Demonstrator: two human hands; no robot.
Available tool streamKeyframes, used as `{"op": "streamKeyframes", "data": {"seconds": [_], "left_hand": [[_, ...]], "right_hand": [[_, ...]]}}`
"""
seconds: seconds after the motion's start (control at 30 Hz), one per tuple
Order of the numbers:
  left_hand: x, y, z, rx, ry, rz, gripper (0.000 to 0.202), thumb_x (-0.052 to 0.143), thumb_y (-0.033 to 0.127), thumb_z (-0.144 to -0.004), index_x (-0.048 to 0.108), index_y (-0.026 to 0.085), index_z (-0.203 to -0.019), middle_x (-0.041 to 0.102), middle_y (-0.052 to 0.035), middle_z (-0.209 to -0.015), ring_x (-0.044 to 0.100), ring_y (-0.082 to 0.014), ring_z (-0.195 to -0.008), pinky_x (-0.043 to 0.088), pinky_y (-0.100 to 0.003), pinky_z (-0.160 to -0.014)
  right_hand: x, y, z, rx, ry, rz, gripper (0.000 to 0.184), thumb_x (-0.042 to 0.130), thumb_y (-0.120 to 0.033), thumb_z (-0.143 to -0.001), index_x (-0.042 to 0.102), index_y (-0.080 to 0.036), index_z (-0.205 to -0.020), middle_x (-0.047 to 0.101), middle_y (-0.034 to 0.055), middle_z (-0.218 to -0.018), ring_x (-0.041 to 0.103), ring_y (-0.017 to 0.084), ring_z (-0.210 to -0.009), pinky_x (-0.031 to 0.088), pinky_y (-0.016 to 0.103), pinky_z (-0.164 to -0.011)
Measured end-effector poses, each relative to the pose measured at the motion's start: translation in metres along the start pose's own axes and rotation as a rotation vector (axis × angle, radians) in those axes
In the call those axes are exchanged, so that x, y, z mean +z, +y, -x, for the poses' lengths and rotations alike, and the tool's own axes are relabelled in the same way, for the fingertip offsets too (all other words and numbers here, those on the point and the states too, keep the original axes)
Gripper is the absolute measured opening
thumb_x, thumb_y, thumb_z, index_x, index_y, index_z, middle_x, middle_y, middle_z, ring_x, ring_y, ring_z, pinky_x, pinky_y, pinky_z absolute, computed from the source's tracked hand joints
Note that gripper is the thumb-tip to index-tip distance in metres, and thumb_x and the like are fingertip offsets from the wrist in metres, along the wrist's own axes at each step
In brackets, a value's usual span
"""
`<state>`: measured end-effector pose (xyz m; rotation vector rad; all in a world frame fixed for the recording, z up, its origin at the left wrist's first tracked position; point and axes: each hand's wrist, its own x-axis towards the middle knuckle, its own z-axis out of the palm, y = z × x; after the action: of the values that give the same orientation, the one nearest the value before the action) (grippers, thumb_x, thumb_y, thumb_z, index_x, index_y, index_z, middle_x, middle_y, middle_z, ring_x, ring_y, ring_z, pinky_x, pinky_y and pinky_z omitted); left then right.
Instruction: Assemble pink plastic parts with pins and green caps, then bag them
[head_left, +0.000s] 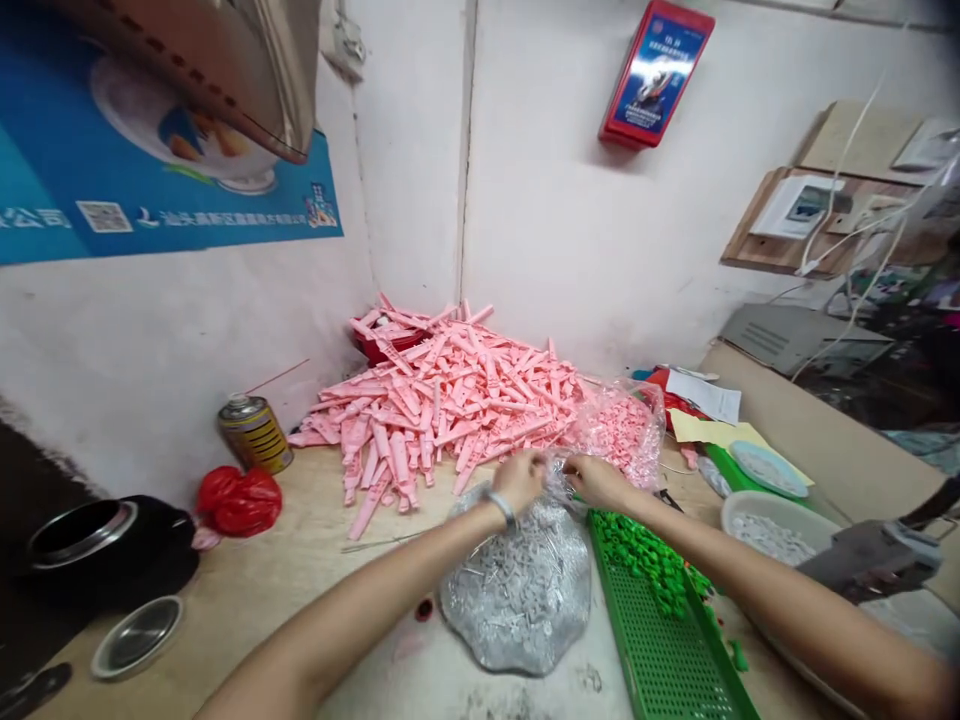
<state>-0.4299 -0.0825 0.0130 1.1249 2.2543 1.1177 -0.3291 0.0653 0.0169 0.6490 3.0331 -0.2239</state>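
Observation:
A clear plastic bag (517, 600) full of small whitish-grey parts lies on the table in front of me. At its far end, my left hand (521, 478) has its fingers closed on the gathered top of the bag. My right hand (598, 480) pinches the same bunched plastic from the other side. A band circles my left wrist. Behind both hands rises a heap of long pink plastic pieces (465, 400). Close to my right hand sits a clear bag of small pink parts (622, 430). Fingertip detail is small and partly hidden.
A green perforated tray (675, 650) with green parts (652, 560) stands right of the bag. Farther right are a bowl of white parts (765, 535) and a grey tool (870, 560). At left stand a spray can (255, 435), a red bag (240, 500) and a black pot (142, 550).

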Motion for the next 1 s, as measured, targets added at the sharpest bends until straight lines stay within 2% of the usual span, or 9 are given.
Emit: {"op": "streamKeyframes", "data": {"seconds": [0.1,0.2,0.37,0.43,0.5,0.6,0.73,0.83,1.0], "left_hand": [[-0.038,-0.026,-0.073,-0.005,0.163,-0.198,0.03,0.052,0.02,-0.093,0.059,0.014,-0.122,0.059,-0.0143,-0.125,0.053,-0.0261,-0.12,0.041,-0.046,-0.104],[-0.063,-0.036,-0.124,-0.008,0.266,-0.38,0.041,0.044,0.007,-0.088,0.058,0.014,-0.127,0.054,-0.0169,-0.134,0.045,-0.0284,-0.13,0.033,-0.042,-0.111],[-0.095,-0.036,-0.182,-0.091,0.463,-0.561,0.058,0.039,0.013,-0.089,0.034,0.014,-0.147,0.021,-0.0177,-0.159,0.014,-0.0343,-0.146,0.014,-0.053,-0.116],[-0.107,-0.039,-0.196,-0.161,0.492,-0.591,0.065,0.046,0.022,-0.088,0.026,0.011,-0.15,0.017,-0.022,-0.158,0.01,-0.0417,-0.145,0.012,-0.062,-0.112],[-0.114,-0.045,-0.202,-0.203,0.455,-0.61,0.07,0.054,0.029,-0.084,0.03,0.011,-0.148,0.028,-0.0237,-0.154,0.017,-0.0469,-0.141,0.015,-0.066,-0.108],[-0.11,-0.054,-0.195,-0.174,0.358,-0.641,0.063,0.062,0.033,-0.078,0.047,0.017,-0.137,0.045,-0.0178,-0.145,0.029,-0.0434,-0.137,0.019,-0.063,-0.109],[-0.099,-0.058,-0.168,-0.093,0.236,-0.643,0.046,0.061,0.035,-0.078,0.062,0.025,-0.123,0.057,-0.0089,-0.134,0.049,-0.03,-0.125,0.027,-0.048,-0.111],[-0.103,-0.054,-0.154,-0.098,0.154,-0.615,0.032,0.058,0.045,-0.081,0.072,0.025,-0.101,0.07,-0.0032,-0.111,0.062,-0.0234,-0.105,0.043,-0.033,-0.097],[-0.107,-0.029,-0.165,-0.211,0.25,-0.622,0.056,0.046,0.062,-0.087,0.069,0.012,-0.098,0.071,-0.0147,-0.098,0.066,-0.0282,-0.094,0.049,-0.036,-0.081]], "right_hand": [[0.024,0.021,-0.024,0.047,-0.057,0.012,0.026,0.049,-0.012,-0.085,0.072,-0.014,-0.097,0.072,0.0127,-0.101,0.066,0.023,-0.097,0.044,0.027,-0.079],[0.041,0.032,-0.034,0.067,-0.061,0.035,0.029,0.049,-0.011,-0.084,0.07,-0.013,-0.103,0.07,0.017,-0.106,0.066,0.026,-0.099,0.044,0.03,-0.079],[0.054,0.041,-0.043,0.075,-0.033,0.04,0.029,0.053,-0.017,-0.084,0.069,-0.015,-0.108,0.068,0.0179,-0.111,0.066,0.028,-0.101,0.045,0.033,-0.081],[0.058,0.044,-0.047,0.082,-0.025,0.031,0.026,0.052,-0.015,-0.082,0.07,-0.015,-0.102,0.07,0.0166,-0.106,0.067,0.027,-0.099,0.044,0.032,-0.079],[0.062,0.046,-0.051,0.089,-0.018,0.017,0.026,0.05,-0.013,-0.082,0.071,-0.016,-0.097,0.072,0.0151,-0.102,0.068,0.026,-0.096,0.044,0.031,-0.076],[0.067,0.048,-0.056,0.103,0.002,-0.011,0.026,0.048,-0.012,-0.083,0.071,-0.015,-0.095,0.072,0.015,-0.098,0.068,0.026,-0.093,0.043,0.03,-0.073],[0.072,0.05,-0.058,0.088,0.028,-0.074,0.024,0.05,-0.011,-0.079,0.071,-0.016,-0.089,0.072,0.0143,-0.096,0.067,0.026,-0.092,0.041,0.03,-0.071],[0.074,0.054,-0.056,0.065,0.063,-0.151,0.022,0.051,-0.012,-0.078,0.072,-0.016,-0.081,0.072,0.0131,-0.089,0.067,0.025,-0.086,0.041,0.03,-0.07],[0.068,0.057,-0.049,0.029,0.191,-0.335,0.017,0.053,-0.013,-0.075,0.07,-0.016,-0.076,0.072,0.0087,-0.085,0.065,0.021,-0.082,0.04,0.028,-0.07]]}}
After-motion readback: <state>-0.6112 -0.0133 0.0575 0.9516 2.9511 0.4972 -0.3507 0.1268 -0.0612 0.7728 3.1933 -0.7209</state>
